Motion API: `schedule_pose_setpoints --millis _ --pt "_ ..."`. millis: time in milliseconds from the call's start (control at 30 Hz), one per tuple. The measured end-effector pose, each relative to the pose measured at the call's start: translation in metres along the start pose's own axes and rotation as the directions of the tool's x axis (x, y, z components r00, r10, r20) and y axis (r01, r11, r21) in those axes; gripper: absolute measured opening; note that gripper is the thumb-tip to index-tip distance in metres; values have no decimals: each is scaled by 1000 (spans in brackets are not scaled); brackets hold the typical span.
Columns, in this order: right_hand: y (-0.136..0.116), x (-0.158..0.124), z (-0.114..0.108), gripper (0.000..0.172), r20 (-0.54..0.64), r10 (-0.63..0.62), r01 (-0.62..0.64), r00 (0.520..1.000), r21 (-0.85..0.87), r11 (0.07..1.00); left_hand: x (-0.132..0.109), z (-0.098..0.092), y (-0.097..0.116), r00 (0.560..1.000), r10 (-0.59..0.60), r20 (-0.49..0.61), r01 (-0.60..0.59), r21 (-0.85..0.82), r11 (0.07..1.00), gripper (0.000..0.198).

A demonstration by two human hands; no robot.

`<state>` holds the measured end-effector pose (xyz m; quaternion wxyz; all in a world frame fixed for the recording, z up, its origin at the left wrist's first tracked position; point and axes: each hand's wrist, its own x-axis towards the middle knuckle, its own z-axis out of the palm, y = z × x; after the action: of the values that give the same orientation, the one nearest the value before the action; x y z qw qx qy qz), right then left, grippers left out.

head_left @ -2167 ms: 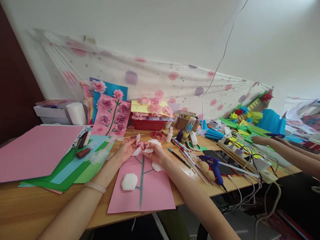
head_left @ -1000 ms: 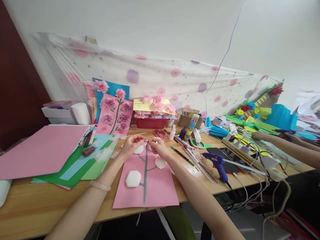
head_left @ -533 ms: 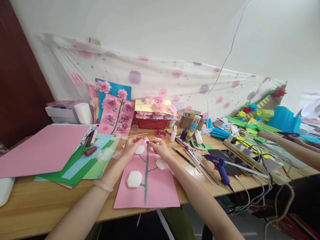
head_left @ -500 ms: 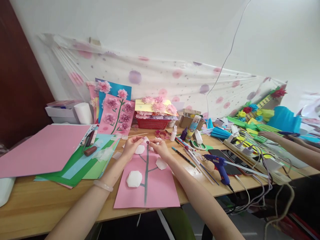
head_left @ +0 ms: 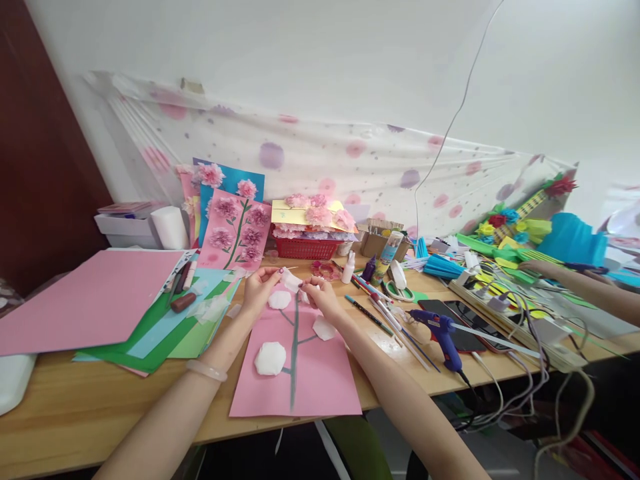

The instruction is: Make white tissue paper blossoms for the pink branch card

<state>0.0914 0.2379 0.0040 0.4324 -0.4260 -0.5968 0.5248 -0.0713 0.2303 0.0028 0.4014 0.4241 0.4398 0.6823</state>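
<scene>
Pinching white paper (head_left: 291,279): left hand (head_left: 259,289), right hand (head_left: 323,298). Red basket (head_left: 306,250) holds flowers (head_left: 289,230).

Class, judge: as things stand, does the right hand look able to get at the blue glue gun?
Probably yes, if the right hand lets go of the white piece: the glue gun's handle is uncovered, and only low-lying pens and sticks seem to lie between.

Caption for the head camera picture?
Left hand and right hand hold a white piece near the far end of the pink sheet.
</scene>
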Motion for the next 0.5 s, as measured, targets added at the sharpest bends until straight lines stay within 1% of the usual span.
schedule_pose_setpoints --millis 133,233,300,400,500 --pt "-2 -2 2 15 -16 -25 24 1000 -13 1000 11 -13 6 1000 29 6 -29 12 999 36" --pt "-4 -6 4 25 19 -23 23 1000 -28 999 14 -19 8 998 36 43 -37 38 999 35" --pt "-5 -8 5 31 43 -34 36 998 -47 998 12 -17 7 996 29 90 -35 66 997 33" --pt "-7 -11 6 30 56 -54 58 997 -79 995 5 -10 3 986 17 165 -35 105 994 31" --pt "-6 -11 6 29 49 -53 57 997 -96 994 2 -5 -2 983 29 180 -51 123 991 30"
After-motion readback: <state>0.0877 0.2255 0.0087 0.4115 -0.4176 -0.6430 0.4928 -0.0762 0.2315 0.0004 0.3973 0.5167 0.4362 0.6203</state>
